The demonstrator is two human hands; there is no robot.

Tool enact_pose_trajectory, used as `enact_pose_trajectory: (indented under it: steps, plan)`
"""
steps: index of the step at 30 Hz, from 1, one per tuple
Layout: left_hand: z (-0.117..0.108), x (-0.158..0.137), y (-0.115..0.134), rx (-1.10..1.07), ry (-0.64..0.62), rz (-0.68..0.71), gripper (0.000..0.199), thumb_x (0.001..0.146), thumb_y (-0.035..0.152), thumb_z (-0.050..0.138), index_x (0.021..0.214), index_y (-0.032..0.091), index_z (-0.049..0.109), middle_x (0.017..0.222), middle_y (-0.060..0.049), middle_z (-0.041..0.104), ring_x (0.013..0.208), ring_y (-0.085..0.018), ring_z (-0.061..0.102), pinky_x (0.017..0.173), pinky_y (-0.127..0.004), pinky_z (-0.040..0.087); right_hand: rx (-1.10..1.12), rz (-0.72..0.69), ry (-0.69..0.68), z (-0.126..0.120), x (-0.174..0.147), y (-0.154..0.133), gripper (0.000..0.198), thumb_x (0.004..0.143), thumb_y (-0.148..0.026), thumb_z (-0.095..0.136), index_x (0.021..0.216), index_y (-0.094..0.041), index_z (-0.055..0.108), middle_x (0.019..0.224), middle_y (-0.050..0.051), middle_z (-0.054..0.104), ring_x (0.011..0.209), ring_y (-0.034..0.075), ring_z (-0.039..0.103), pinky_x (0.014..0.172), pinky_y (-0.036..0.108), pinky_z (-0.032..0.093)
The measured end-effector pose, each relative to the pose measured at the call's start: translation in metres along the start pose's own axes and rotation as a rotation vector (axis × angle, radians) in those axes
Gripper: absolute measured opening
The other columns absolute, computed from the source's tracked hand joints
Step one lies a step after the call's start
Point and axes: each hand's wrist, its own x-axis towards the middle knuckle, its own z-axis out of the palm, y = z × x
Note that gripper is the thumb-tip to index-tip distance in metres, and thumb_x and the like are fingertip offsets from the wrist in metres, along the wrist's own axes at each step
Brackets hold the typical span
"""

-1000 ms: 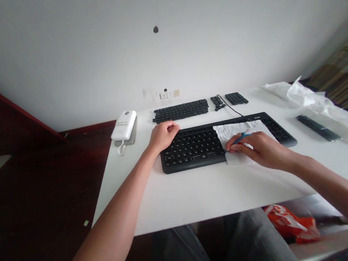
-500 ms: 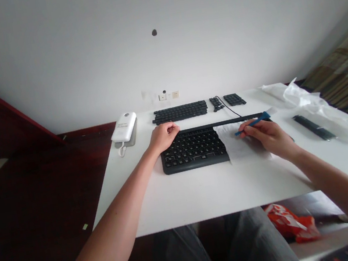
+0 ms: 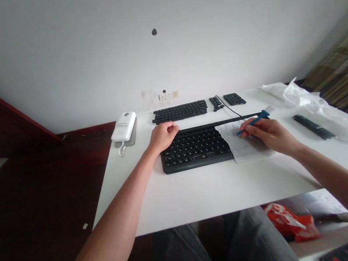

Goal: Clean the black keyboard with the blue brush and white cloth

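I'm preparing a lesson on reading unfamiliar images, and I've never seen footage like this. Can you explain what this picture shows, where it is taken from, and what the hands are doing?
There is no machine here. A camera worn on a person's head looks forward and down, so both bare arms reach in from the bottom of the picture. They work at a white table. The left hand, loosely closed, rests at the top left corner of a black keyboard. The right hand holds a thin blue tool in its fingers, resting on a white cloth that covers the keyboard's right part. Further back lie loose rows of black keycaps, a white phone-like device, crumpled clear plastic wrap and a dark bar.
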Motion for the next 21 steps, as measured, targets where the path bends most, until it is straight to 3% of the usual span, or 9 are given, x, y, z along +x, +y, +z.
enact_pose_trajectory:
  steps: [5, 12, 17, 21]
  plan:
    - [0.000, 0.001, -0.001, 0.005, 0.009, 0.006, 0.024, 0.098, 0.034, 0.062, 0.083, 0.021, 0.073, 0.080, -0.001, 0.070, 0.074, -0.019, 0.061, 0.070, -0.033, 0.038, -0.034, -0.054, -0.006, 0.006, -0.009, -0.011, 0.034, 0.100, -0.057, 0.060, 0.100, -0.025, 0.073, 0.093, 0.005, 0.074, 0.090, 0.026, 0.069, 0.089, 0.044, 0.052]
    - [-0.001, 0.000, -0.001, -0.002, 0.000, 0.016, 0.027, 0.099, 0.037, 0.060, 0.083, 0.020, 0.072, 0.080, -0.002, 0.069, 0.073, -0.019, 0.059, 0.069, -0.033, 0.038, -0.167, -0.085, -0.163, 0.013, -0.019, -0.024, 0.034, 0.104, -0.053, 0.054, 0.101, -0.025, 0.074, 0.101, 0.006, 0.078, 0.093, 0.027, 0.073, 0.088, 0.042, 0.055]
    - [-0.001, 0.000, 0.001, -0.001, -0.008, 0.010, 0.025, 0.099, 0.035, 0.060, 0.085, 0.020, 0.074, 0.083, -0.002, 0.071, 0.075, -0.019, 0.061, 0.071, -0.033, 0.039, -0.203, -0.108, -0.196, 0.017, -0.018, -0.022, 0.035, 0.105, -0.052, 0.052, 0.103, -0.025, 0.074, 0.095, 0.005, 0.078, 0.089, 0.025, 0.073, 0.082, 0.039, 0.056]
    - [-0.001, 0.000, 0.002, 0.003, -0.005, -0.002, 0.023, 0.099, 0.034, 0.061, 0.086, 0.020, 0.075, 0.083, -0.001, 0.071, 0.074, -0.018, 0.060, 0.070, -0.033, 0.038, -0.273, -0.175, -0.236, 0.015, -0.018, -0.025, 0.034, 0.106, -0.050, 0.051, 0.101, -0.026, 0.075, 0.103, 0.006, 0.080, 0.092, 0.025, 0.074, 0.084, 0.038, 0.057]
